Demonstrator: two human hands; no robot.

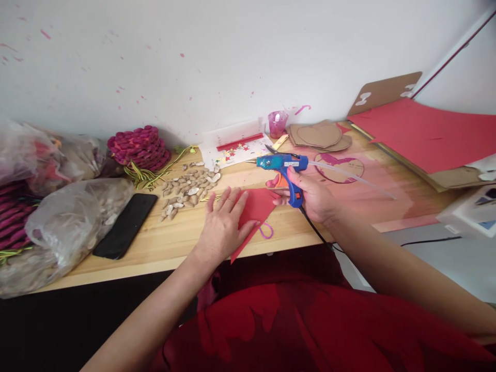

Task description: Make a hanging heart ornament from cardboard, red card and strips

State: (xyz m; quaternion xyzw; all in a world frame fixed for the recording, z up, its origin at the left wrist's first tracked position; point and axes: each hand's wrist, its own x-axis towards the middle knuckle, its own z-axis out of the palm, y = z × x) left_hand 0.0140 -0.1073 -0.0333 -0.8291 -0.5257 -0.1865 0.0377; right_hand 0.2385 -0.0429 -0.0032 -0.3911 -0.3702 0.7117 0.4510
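My right hand (pixel 310 194) is wrapped round the handle of a blue hot glue gun (pixel 281 163), its nozzle pointing left. A clear glue stick (pixel 349 174) sticks out of its back end. My left hand (pixel 225 222) rests with fingers spread on a piece of red paper (pixel 259 204) near the table's front edge. A purple loop of cord (pixel 266 231) shows beside the thumb, against the paper's lower edge. Just left of my left hand lies a heap of peanut shells (pixel 186 187). Whether my right fingers also touch the paper's right corner, I cannot tell.
Left are a black phone (pixel 126 226), plastic bags (pixel 77 214) and a purple shell bundle (pixel 138 149). Behind stand a pink cup (pixel 277 124), star-strewn white paper (pixel 240 147) and cardboard pieces (pixel 320 135). Red sheets (pixel 430 132) lie right; a black cord (pixel 315 230) hangs from the gun.
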